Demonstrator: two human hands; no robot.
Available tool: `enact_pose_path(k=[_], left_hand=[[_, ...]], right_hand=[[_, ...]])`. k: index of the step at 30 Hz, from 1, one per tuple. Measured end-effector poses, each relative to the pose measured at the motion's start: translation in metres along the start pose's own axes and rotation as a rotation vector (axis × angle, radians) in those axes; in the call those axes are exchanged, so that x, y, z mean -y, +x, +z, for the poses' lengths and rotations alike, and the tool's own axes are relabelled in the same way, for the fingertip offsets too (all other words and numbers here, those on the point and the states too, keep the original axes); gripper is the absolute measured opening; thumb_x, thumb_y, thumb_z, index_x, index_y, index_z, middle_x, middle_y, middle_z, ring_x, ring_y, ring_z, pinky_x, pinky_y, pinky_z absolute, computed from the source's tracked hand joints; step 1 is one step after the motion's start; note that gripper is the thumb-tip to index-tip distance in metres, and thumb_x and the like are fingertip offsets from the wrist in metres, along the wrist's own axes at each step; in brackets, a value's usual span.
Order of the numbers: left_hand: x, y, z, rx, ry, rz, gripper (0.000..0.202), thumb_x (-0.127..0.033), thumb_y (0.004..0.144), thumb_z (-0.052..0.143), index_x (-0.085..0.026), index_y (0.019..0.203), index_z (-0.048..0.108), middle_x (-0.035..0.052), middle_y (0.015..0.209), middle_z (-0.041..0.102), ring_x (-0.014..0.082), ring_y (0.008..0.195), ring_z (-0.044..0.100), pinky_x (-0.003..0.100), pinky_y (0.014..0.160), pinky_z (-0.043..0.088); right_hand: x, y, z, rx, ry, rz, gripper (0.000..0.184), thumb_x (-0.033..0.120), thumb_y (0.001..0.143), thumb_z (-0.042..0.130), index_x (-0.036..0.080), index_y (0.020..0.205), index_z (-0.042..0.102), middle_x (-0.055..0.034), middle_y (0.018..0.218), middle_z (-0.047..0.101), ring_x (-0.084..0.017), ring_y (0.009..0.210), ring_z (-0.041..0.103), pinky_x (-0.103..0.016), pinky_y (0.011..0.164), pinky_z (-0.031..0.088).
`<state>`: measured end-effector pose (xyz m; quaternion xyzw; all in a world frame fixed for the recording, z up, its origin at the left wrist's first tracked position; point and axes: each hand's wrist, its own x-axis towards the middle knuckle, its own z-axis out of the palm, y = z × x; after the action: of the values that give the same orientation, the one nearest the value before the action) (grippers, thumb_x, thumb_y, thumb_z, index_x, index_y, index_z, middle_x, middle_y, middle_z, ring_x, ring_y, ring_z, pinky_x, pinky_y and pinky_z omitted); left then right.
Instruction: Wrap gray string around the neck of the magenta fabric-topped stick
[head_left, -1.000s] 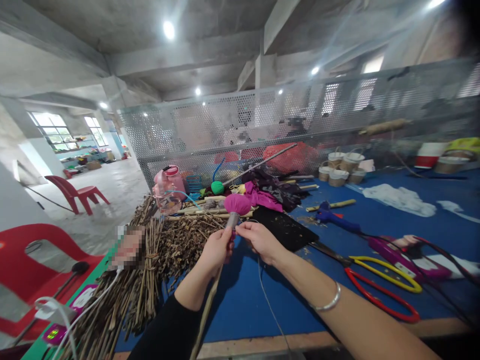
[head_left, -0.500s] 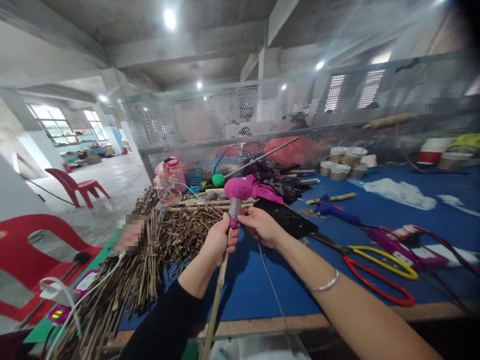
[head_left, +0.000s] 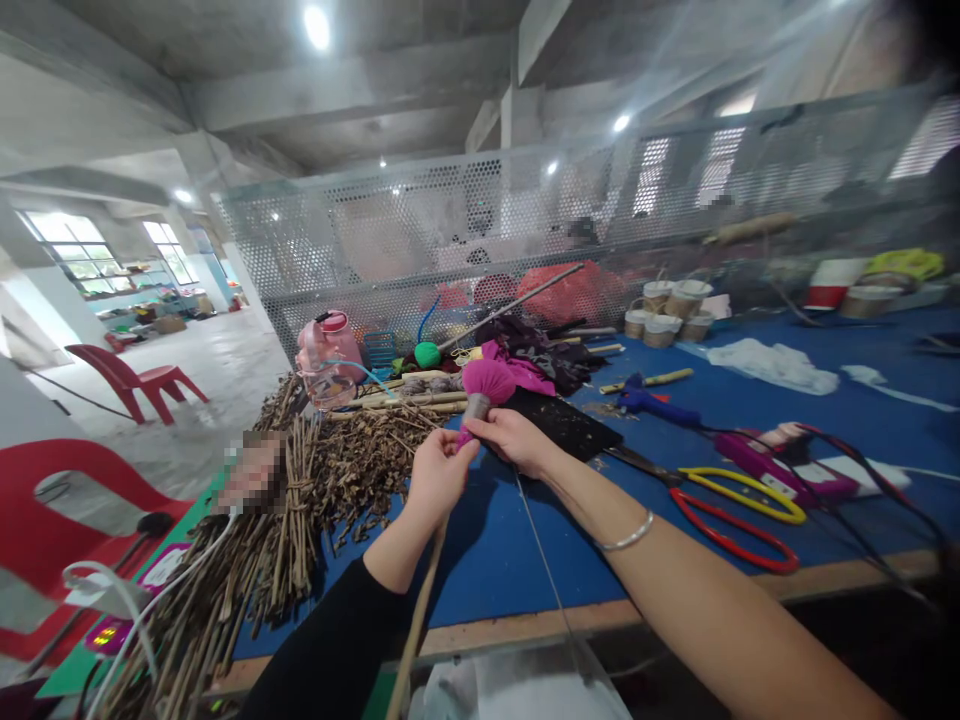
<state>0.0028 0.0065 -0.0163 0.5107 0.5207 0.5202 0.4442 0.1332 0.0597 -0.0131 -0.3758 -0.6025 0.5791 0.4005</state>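
A wooden stick (head_left: 421,610) with a round magenta cloth head (head_left: 489,380) slants up over the table. Grey cord is wound round the neck (head_left: 477,406) below the head, and a gathered bit of magenta cloth shows under the winding. My left hand (head_left: 437,470) is closed around the stick at that gathered cloth. Thumb and fingers of my right hand (head_left: 519,442) are closed at the wound neck; the fingertips are partly hidden. A thin grey cord (head_left: 541,545) runs from beneath my right hand down past the table edge.
Bundled dry stalks (head_left: 296,510) cover the left side. To the right lie large scissors (head_left: 739,500), a blue glue gun (head_left: 664,403) and a purple power strip (head_left: 784,470). Behind are a pink jug (head_left: 330,350), magenta cloth (head_left: 525,370), small buckets (head_left: 664,325) and a perforated metal screen (head_left: 360,235).
The cloth head tips slightly to the right. My left hand has turned, its fingers now pinching at the gathered cloth, and my right hand is closer to it. The camera view has shifted a little.
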Motion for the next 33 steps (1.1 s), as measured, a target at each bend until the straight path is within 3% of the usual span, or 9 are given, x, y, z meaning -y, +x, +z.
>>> enact_pose_path(k=[6,12,17,22,25,28,31,33], left_hand=[[-0.006,0.009,-0.013,0.065,-0.266,0.012,0.038,-0.043,0.063,0.07,-0.016,0.076,0.046,-0.0042,0.057,0.053,0.0029,0.037,0.037,0.015,0.031,0.024],[-0.01,0.007,-0.013,0.079,-0.403,-0.036,0.042,-0.043,0.059,0.073,-0.015,0.075,0.048,-0.0035,0.059,0.054,0.0011,0.037,0.035,0.013,0.032,0.022],[-0.013,0.006,-0.014,0.217,-0.568,-0.078,0.038,-0.038,0.06,0.075,-0.013,0.073,0.048,-0.0031,0.061,0.053,-0.0014,0.037,0.031,0.01,0.03,0.017],[-0.015,0.002,-0.018,0.396,-0.747,-0.259,0.021,-0.027,0.073,0.067,-0.012,0.078,0.052,-0.0004,0.067,0.056,-0.0024,0.037,0.032,0.007,0.029,0.019],[-0.01,0.001,-0.013,0.427,-0.719,-0.431,0.018,-0.028,0.084,0.052,-0.01,0.088,0.055,0.0046,0.072,0.06,0.001,0.042,0.045,0.009,0.035,0.035],[-0.001,0.0,-0.004,0.31,-0.491,-0.47,0.032,-0.04,0.087,0.043,-0.011,0.092,0.053,0.0089,0.076,0.062,0.0084,0.049,0.057,0.018,0.042,0.046],[0.004,-0.001,0.005,0.12,-0.284,-0.292,0.037,-0.051,0.078,0.053,-0.016,0.092,0.048,0.0028,0.076,0.06,0.0087,0.044,0.054,0.02,0.037,0.043],[0.004,-0.003,0.007,0.053,-0.211,-0.166,0.039,-0.046,0.07,0.065,-0.017,0.089,0.046,-0.0023,0.068,0.056,0.0055,0.039,0.048,0.016,0.033,0.036]], right_hand=[[0.008,-0.006,-0.005,-0.023,0.034,-0.145,0.032,0.044,0.067,0.066,0.015,0.063,0.053,0.0098,0.042,0.032,-0.002,0.035,0.02,-0.021,0.037,0.012],[0.01,-0.008,-0.001,0.011,0.161,-0.105,0.029,0.04,0.064,0.069,0.015,0.062,0.054,0.01,0.039,0.031,-0.002,0.034,0.018,-0.021,0.036,0.009],[0.006,-0.004,-0.001,0.042,0.199,-0.072,0.031,0.041,0.065,0.068,0.015,0.063,0.052,0.0108,0.038,0.028,-0.003,0.033,0.017,-0.019,0.033,0.008],[0.007,-0.006,-0.008,0.161,0.265,-0.122,0.031,0.04,0.067,0.069,0.018,0.081,0.052,0.0126,0.04,0.027,-0.003,0.033,0.014,-0.018,0.031,0.01],[0.004,-0.006,-0.011,0.237,0.24,-0.075,0.035,0.045,0.068,0.067,0.017,0.083,0.052,0.0102,0.045,0.037,-0.002,0.033,0.016,-0.017,0.03,0.011],[-0.001,-0.002,-0.011,0.129,0.128,0.018,0.037,0.048,0.067,0.067,0.016,0.073,0.05,0.0099,0.042,0.035,-0.002,0.031,0.017,-0.018,0.029,0.009],[-0.004,0.0,-0.008,0.024,0.069,0.086,0.037,0.047,0.064,0.068,0.017,0.068,0.046,0.0121,0.037,0.027,-0.003,0.029,0.016,-0.019,0.028,0.009],[-0.003,0.0,-0.005,0.015,0.065,0.079,0.037,0.047,0.065,0.068,0.017,0.068,0.047,0.0119,0.037,0.028,-0.003,0.03,0.017,-0.019,0.029,0.01]])
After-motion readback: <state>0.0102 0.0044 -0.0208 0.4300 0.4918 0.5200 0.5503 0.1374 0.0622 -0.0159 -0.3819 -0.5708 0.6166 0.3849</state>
